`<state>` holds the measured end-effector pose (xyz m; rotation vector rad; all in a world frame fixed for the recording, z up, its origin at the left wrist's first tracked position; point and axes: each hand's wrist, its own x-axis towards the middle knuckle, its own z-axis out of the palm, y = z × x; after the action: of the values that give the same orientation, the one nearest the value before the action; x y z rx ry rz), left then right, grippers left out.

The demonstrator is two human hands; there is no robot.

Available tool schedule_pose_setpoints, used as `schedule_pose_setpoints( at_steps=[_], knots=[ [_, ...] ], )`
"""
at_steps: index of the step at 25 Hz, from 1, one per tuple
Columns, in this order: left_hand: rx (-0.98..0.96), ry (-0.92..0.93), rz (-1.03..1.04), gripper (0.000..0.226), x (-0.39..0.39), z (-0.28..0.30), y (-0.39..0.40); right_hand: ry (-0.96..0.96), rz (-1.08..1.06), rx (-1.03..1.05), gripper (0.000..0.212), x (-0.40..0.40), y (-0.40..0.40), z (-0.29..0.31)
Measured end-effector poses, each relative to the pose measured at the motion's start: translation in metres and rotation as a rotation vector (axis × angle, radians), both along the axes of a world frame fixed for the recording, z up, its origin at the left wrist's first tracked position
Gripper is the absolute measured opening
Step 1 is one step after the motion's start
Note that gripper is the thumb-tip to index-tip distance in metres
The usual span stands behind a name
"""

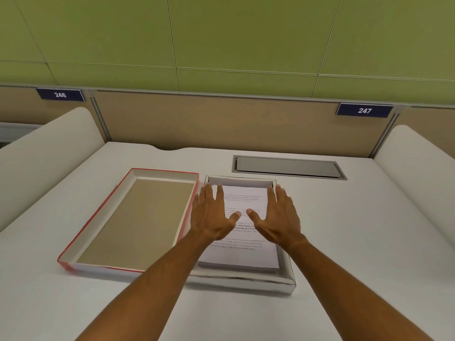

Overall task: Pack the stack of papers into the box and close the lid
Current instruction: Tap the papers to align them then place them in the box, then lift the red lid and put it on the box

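Our left hand (pixel 211 217) and right hand (pixel 278 217) lie flat and open on the paper stack (pixel 242 254) inside the white box (pixel 283 284), and the light, stiff red lid (pixel 138 217) beside our left hand looks easiest to lift by its long sides.

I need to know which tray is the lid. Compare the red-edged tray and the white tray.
The red-edged tray is empty, showing a bare tan inside; the white tray holds the stack of papers. The red-edged tray has red outer walls; the white tray is plain white. Both hands, left and right, are spread over the white tray, neither over the red-edged tray. Both trays are shallow, rectangular and open side up.
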<state>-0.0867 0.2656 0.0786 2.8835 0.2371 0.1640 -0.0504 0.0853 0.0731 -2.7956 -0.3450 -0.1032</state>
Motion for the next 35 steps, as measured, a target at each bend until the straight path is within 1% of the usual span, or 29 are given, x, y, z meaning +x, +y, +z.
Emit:
schedule_pose_setpoints(
  at_steps=[4,11,17,19,20,22,24,28,31,33,35],
  knots=[
    [0.057,-0.012,0.038,0.099,-0.024,-0.006,0.01,-0.032,0.064,-0.035,0.103,-0.014,0.006,-0.009],
    [0.121,0.077,0.141,0.1,-0.064,-0.013,0.043,-0.032,0.167,-0.078,0.105,-0.035,0.034,-0.015],
    [0.105,0.117,0.139,0.095,-0.065,-0.019,0.083,-0.02,0.152,-0.112,0.102,-0.042,0.071,-0.021],
    [0.073,0.156,0.128,0.089,-0.06,-0.024,0.096,-0.004,0.118,-0.112,0.102,-0.043,0.086,-0.025],
    [0.057,0.178,0.12,0.082,-0.056,-0.027,0.102,-0.001,0.096,-0.11,0.102,-0.043,0.095,-0.028],
    [0.016,0.221,0.098,0.06,-0.05,-0.036,0.109,0.017,0.061,-0.106,0.102,-0.044,0.109,-0.031],
    [-0.066,0.247,0.077,0.038,-0.044,-0.042,0.114,0.022,0.026,-0.1,0.101,-0.045,0.119,-0.032],
    [-0.256,0.237,0.074,0.006,-0.036,-0.043,0.12,0.037,-0.037,-0.092,0.1,-0.047,0.128,-0.031],
    [-0.369,0.158,0.12,0.007,-0.031,-0.031,0.127,0.05,-0.075,-0.075,0.096,-0.047,0.132,-0.026],
    [-0.461,0.082,0.143,0.014,-0.027,-0.013,0.132,0.058,-0.092,-0.045,0.092,-0.044,0.136,-0.022],
    [-0.566,-0.001,0.153,0.01,-0.023,0.009,0.143,0.069,-0.093,-0.003,0.088,-0.04,0.144,-0.016]
  ],
)
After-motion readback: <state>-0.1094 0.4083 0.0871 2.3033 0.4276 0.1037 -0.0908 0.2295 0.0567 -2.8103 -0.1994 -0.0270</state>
